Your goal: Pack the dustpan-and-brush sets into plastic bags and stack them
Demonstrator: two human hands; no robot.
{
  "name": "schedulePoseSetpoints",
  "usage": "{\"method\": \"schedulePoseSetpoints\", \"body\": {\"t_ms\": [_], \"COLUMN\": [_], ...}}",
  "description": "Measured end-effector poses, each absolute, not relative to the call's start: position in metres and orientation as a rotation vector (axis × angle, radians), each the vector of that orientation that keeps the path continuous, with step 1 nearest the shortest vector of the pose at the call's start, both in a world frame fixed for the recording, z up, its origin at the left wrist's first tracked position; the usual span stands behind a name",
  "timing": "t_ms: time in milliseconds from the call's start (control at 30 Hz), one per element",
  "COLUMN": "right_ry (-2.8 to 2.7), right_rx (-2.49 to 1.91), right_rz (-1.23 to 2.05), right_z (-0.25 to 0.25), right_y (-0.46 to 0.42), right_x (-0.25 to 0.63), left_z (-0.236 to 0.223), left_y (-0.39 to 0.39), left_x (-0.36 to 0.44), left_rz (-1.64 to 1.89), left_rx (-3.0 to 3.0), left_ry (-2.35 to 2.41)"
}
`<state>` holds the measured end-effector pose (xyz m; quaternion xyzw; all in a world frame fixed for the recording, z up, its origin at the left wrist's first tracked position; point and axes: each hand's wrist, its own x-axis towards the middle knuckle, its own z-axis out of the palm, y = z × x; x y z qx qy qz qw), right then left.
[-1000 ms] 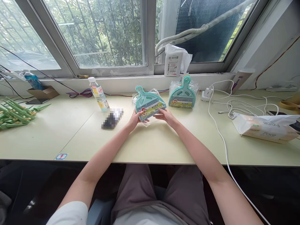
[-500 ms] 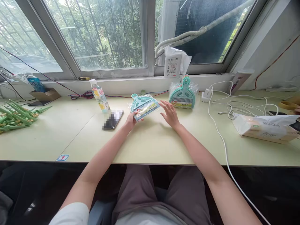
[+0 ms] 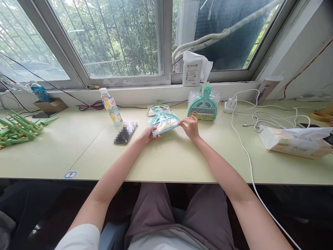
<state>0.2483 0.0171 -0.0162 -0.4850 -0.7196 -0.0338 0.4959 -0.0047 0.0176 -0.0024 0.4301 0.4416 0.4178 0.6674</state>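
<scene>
right hand (image 3: 190,127) back at wrapped dustpan's (image 3: 161,118) edge, label (image 3: 168,125) unreadable

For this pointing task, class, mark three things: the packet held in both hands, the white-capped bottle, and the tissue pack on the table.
Held packet (image 3: 165,123): head view, middle of its wrapped front.
White-capped bottle (image 3: 111,105): head view, on its label.
Tissue pack (image 3: 295,142): head view, middle of its side.

left sleeve (image 3: 81,238): white, short | top (image 3: 166,240): pale grey | trousers (image 3: 151,211): muted purple-brown
</scene>
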Motion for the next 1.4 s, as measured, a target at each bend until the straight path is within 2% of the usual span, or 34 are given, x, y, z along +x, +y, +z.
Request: {"method": "schedulePoseSetpoints", "body": {"t_ms": [500,867,967,1267,1400], "right_ry": [-1.620,-1.513,-1.418,-1.229,-1.241], "right_rx": [-1.218,-1.240,-1.180,-1.147,-1.140], "right_rz": [0.123,0.883,1.000,0.911,0.835], "right_z": [-0.028,-0.032,-0.033,-0.037,-0.039], "right_y": [0.033,0.032,0.035,0.045,0.045], "right_x": [0.259,0.259,0.263,0.260,0.260], "left_z": [-0.008,-0.004,-0.004,0.000,0.007], "left_y": [0.013,0.009,0.009,0.003,-0.005], "left_x": [-0.007,-0.006,-0.005,-0.008,-0.003], "left_rz": [0.762,0.726,0.732,0.815,0.815], "left_rx": [1.288,1.369,1.376,1.496,1.548], "left_ry": [0.796,0.825,0.852,0.721,0.825]}}
